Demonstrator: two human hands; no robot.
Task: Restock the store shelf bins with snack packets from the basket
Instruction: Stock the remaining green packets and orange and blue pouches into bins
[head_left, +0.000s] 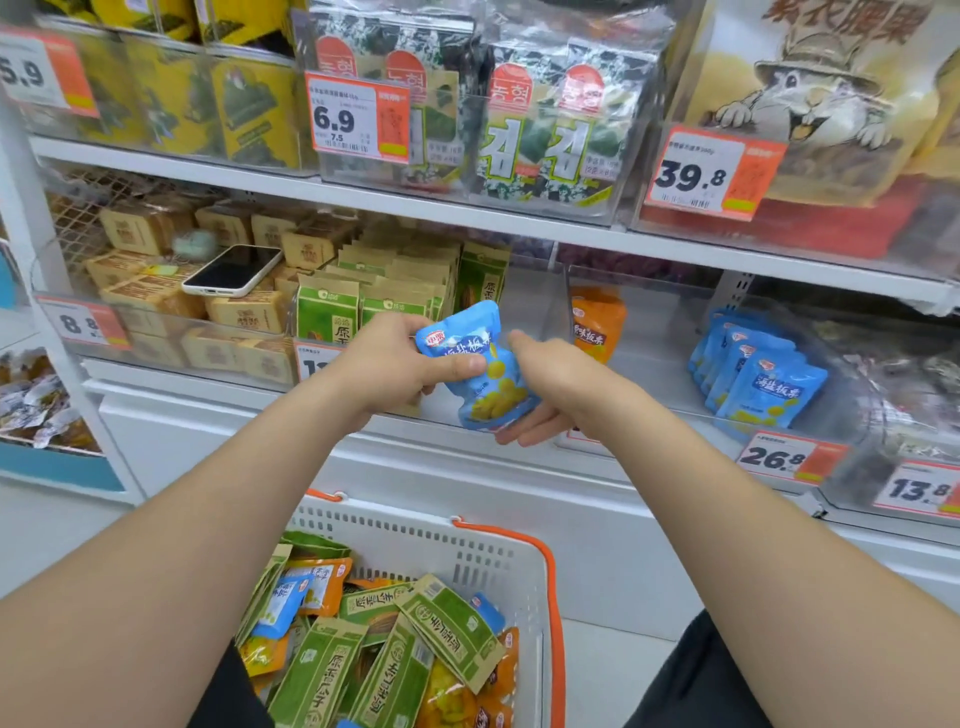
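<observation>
I have the blue packet (478, 374) up in front of the lower shelf (519, 231), held between both hands, above the basket (467, 551). My left hand (395, 364) grips its left side: the thumb is pressed flat across the front and the other fingers are curled round behind it. My right hand (550, 389) is at the packet's lower right, its fingers lying nearly straight and close together under the bottom edge, tips showing just past it; I cannot tell whether its thumb touches the packet.

Behind the packet is a clear bin (550, 312) with one orange packet (597, 322) standing against its right side. The next bin to the right holds a row of blue packets (758, 379), upright and leaning back. To the left, green packets (395, 291) stand packed in rows, and beyond them a phone (234, 270) lies face up on stacked brown packs (244, 312).

The basket is white with an orange handle (550, 571) and sits below my forearms, filled with a loose jumble of green, orange and blue packets.
</observation>
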